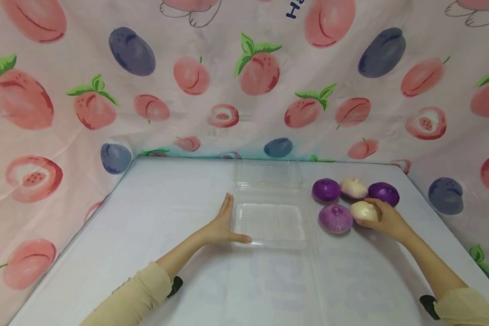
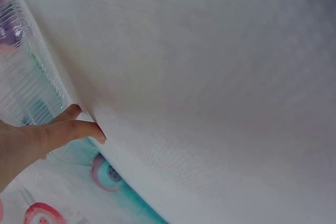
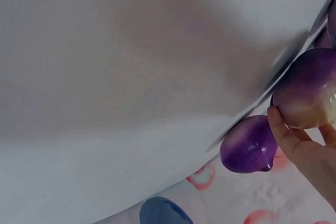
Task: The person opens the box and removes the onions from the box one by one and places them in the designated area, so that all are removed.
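A clear plastic clamshell container (image 1: 269, 224) lies open on the table, its lid (image 1: 266, 174) folded back away from me. My left hand (image 1: 220, 228) rests at the container's left side, fingers straight along the edge and thumb stretched over the near corner. On the right, my right hand (image 1: 391, 222) grips a pale onion (image 1: 364, 211); the right wrist view shows purple on its underside (image 3: 302, 85). Around it sit a light purple onion (image 1: 336, 219), another pale onion (image 1: 353, 188) and two dark purple onions (image 1: 326, 190), one of them (image 1: 384, 194) just behind my right hand.
A white cover lies over the table (image 1: 179, 190). Behind and at both sides hangs a fruit-printed cloth (image 1: 228, 59). The onions stand close together just right of the container.
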Motion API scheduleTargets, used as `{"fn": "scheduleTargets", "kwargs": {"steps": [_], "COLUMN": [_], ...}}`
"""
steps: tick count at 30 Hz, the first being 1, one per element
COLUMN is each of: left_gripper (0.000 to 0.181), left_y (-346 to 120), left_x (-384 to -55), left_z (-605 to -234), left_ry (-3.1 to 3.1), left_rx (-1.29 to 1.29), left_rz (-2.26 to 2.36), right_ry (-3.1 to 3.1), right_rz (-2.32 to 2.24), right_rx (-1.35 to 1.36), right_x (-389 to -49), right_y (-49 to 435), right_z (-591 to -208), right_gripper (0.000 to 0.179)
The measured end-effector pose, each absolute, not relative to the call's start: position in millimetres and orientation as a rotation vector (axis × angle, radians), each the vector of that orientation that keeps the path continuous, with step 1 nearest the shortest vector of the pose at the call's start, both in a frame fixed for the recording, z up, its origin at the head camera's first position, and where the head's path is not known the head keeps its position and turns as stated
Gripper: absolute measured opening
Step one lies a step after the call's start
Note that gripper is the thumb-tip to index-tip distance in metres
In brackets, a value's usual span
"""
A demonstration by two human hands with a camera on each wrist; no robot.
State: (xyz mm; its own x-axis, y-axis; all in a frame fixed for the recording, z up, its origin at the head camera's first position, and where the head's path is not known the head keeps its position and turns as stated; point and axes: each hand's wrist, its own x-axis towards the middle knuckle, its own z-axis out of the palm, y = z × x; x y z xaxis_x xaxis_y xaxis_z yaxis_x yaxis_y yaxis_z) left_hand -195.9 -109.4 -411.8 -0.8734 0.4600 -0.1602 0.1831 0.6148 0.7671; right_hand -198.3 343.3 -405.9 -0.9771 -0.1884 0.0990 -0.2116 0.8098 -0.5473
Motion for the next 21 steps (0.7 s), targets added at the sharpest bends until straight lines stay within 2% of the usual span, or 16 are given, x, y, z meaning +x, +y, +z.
{"fn": "scheduleTargets", "kwargs": {"steps": [10, 21], "left_gripper": [0.133, 0.132], "left_y": [-108.6, -110.5], "left_x": [-194.3, -193.9], "left_z": [-413.4, -412.2], "left_ry": [2.503, 2.516], "left_rx": [0.514, 0.522], "left_rz": [1.131, 1.123], "right_ry": [-2.914, -2.96], "right_rz": [0.875, 0.888], "right_rx": [0.379, 0.376], "right_x": [-199.0, -199.9], "right_y": [344.7, 344.0], "right_z": [-411.8, -409.4], "right_gripper": [0.07, 0.077]}}
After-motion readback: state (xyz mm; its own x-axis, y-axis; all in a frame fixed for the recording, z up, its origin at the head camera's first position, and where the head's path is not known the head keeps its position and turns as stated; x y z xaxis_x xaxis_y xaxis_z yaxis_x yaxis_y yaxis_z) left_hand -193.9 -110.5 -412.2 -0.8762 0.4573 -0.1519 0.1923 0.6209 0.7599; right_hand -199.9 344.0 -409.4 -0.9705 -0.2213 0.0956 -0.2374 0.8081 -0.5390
